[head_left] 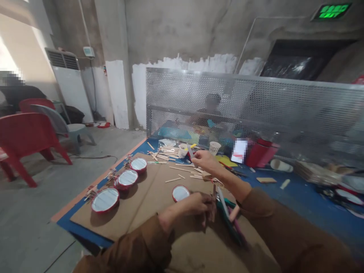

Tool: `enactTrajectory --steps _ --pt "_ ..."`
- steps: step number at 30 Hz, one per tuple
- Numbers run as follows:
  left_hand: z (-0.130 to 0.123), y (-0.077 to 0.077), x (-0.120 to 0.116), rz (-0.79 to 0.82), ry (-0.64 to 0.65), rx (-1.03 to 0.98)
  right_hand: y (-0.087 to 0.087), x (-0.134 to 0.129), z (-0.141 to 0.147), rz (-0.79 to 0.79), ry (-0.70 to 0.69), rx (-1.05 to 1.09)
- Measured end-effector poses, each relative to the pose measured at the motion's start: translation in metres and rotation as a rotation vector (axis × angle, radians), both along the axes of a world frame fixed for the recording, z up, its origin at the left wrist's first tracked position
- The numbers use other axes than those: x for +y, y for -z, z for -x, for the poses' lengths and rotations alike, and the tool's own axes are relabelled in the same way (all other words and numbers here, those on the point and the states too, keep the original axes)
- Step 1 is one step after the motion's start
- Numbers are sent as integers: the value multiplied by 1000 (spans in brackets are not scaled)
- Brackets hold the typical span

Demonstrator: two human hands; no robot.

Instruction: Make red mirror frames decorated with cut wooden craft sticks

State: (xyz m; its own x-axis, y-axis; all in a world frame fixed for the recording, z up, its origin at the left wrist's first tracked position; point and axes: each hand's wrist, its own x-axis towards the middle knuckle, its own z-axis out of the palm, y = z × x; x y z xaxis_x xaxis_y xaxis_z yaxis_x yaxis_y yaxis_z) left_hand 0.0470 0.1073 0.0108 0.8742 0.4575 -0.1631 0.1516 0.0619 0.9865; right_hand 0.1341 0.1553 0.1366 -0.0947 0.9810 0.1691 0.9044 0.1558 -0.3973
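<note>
My left hand (199, 206) is closed around a small bundle of wooden sticks (214, 203), low over the brown cardboard (153, 197). Farther forward, my right hand (205, 160) pinches a pale, flat strip (190, 152) near a paper cup (182, 151). A round red-rimmed piece with a white face (181, 193) lies just left of my left hand. Three similar round pieces (105, 200) with sticks attached stand along the cardboard's left side. Loose wooden sticks (167, 152) are scattered at the cardboard's far edge. Green-handled pliers (227, 216) are beside my left hand.
A perforated metal screen (176, 94) rises behind the blue table (298, 197), with a person seen through it. A second cup (214, 148), a lit phone (239, 151), a red box (260, 151) and plastic bags (313, 174) line the back and right. Red chairs (28, 132) stand left.
</note>
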Motion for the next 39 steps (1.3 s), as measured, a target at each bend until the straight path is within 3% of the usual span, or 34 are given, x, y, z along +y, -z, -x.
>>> enactTrajectory --steps 5,10,13,18,21,25,28,34,39 --pt "2 -1 3 -19 27 52 -4 -58 -26 -112 -5 507" --pt "1 0 0 -23 85 51 19 -113 -54 -24 9 894" --pt "2 -6 -4 -58 86 68 36 -128 -66 -7 30 988" --pt "6 -11 -7 -87 33 92 60 -126 -73 6 14 1168" --pt "7 -11 -7 -91 7 69 69 -127 -72 42 -13 1143" --pt "6 -13 -7 -37 -31 42 75 -137 -70 -205 127 1056" --pt "4 -13 -8 -28 -58 45 78 -145 -69 -296 215 1033" --pt "0 -10 -8 0 -112 50 83 -153 -61 -335 162 627" --pt "0 -5 -6 36 -96 12 86 -152 -54 -373 113 409"
